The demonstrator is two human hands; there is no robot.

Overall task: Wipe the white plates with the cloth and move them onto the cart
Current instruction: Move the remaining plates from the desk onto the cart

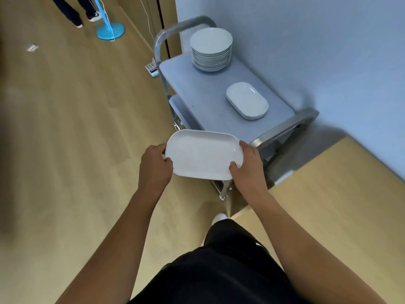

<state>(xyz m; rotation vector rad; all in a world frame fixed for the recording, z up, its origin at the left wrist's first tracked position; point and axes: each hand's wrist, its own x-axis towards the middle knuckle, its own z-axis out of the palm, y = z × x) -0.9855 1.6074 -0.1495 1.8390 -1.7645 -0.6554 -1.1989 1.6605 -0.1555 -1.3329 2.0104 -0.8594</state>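
**Transfer step.** The plate, a white oval one, was carried roughly level between both hands, over the near corner of the cart but not yet resting on it. The left hand gripped one short end, with its thumb on the upper face and its fingers curled round the rim. The right hand gripped the opposite end in the same way. Neither hand held anything else and no cloth was in view. Wiping of this piece was therefore judged finished, though the frame could not confirm it.

On the cart top, an oval dish of like shape lay well ahead of the hands, toward the wall. Whether it was one piece or two nested could not be told. A stack of round plates stood at the far end by the handle, apart from the dish.

The next move would call for carrying the plate forward and rightward. Its long axis would then need turning to match the dish, and it would be lowered squarely onto the dish or onto the bare top beside it. Release should wait until the plate sat flat, since a glazed rim was likely to slide.

A blue stand base and another person's legs showed at upper left.
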